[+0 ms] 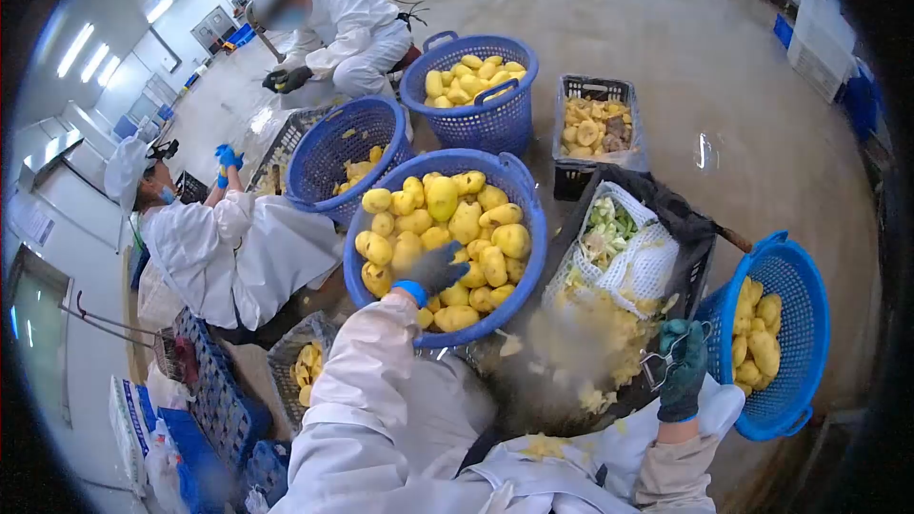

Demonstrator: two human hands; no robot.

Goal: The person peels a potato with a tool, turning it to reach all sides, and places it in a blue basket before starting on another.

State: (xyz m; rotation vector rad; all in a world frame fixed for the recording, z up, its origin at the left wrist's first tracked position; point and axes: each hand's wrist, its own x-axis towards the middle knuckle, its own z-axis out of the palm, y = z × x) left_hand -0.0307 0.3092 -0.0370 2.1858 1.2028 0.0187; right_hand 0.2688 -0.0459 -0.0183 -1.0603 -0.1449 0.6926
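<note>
My left hand (434,271), in a dark glove with a blue cuff, reaches over the peeled yellow potatoes (464,222) in the large blue basket (538,238); its fingers are blurred, and whether they touch or grip a potato is unclear. On the right, my right hand (682,371), in a dark green glove, is closed around a metal peeler (655,370), near the blue basket (809,324) that holds more potatoes. Yellow peelings (595,347) are heaped between my two hands, beside white foam netting (640,266) and green-white scraps (607,232).
Two people in white, one crouching (347,24) and one seated (233,238), are at the left and back. Two more blue baskets (514,114) (305,157) and a black crate (571,176) stand beyond. A small crate (286,362) sits by my left arm.
</note>
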